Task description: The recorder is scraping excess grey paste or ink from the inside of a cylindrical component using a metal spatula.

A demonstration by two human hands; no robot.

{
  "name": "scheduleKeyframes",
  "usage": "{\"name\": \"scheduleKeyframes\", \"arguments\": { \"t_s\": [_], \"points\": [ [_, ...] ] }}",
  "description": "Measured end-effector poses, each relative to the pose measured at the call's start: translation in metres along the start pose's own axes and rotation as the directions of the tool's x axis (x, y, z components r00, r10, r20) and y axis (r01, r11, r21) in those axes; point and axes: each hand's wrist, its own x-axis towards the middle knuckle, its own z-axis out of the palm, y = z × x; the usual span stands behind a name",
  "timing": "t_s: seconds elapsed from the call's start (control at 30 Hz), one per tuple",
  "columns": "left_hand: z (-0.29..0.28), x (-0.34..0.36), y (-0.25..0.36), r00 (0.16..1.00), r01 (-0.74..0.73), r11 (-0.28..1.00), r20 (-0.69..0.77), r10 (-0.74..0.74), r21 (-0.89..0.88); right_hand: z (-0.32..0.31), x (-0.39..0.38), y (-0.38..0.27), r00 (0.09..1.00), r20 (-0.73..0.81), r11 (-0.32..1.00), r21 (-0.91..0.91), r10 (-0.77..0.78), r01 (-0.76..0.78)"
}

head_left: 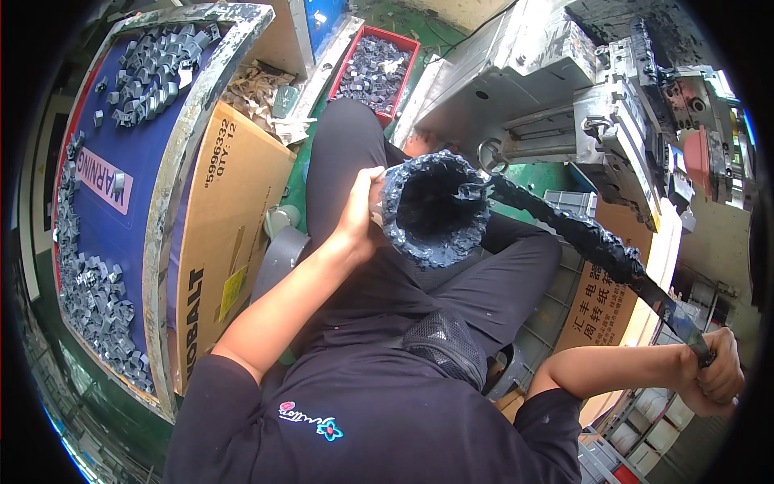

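Note:
My left hand (360, 208) is closed around the side of a round container (427, 250), tilted with its mouth upward, its rim thickly crusted with lumpy dark grey-black material and its inside dark. At the lower right my right hand (713, 371) is wrapped around the handle of a long flat stick (576, 230), caked along much of its length in the same dark material. The stick's far end reaches the container's right rim and opening; whether it touches the inside is unclear.
A blue board (141, 161) bearing grey small parts and a cardboard box (230, 210) stand left. A red bin (372, 77) of parts lies ahead. Metal machinery (524, 73) fills the upper right. My bent legs (339, 153) lie below the container; another carton (597, 298) stands right.

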Motion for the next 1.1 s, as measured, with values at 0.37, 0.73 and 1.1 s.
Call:
{"name": "scheduleKeyframes", "arguments": {
  "t_s": [0.37, 0.73, 1.1],
  "points": [
    [0.002, -0.001, 0.001, 1.0, -0.006, 1.0, 0.002, 0.006, 0.007, 0.01, -0.008, 0.044, 0.99, 0.004, 0.989, 0.036, 0.143, -0.143],
    [0.012, -0.009, 0.003, 1.0, -0.011, 0.998, 0.011, 0.01, 0.065, 0.031, -0.027, 0.11, 0.968, 0.061, 0.968, 0.047, 0.243, -0.246],
    [0.006, -0.007, 0.003, 0.999, 0.019, 0.999, -0.033, -0.017, 0.049, 0.029, -0.023, 0.108, 0.976, 0.052, 0.976, 0.045, 0.211, -0.213]
  ]
}}
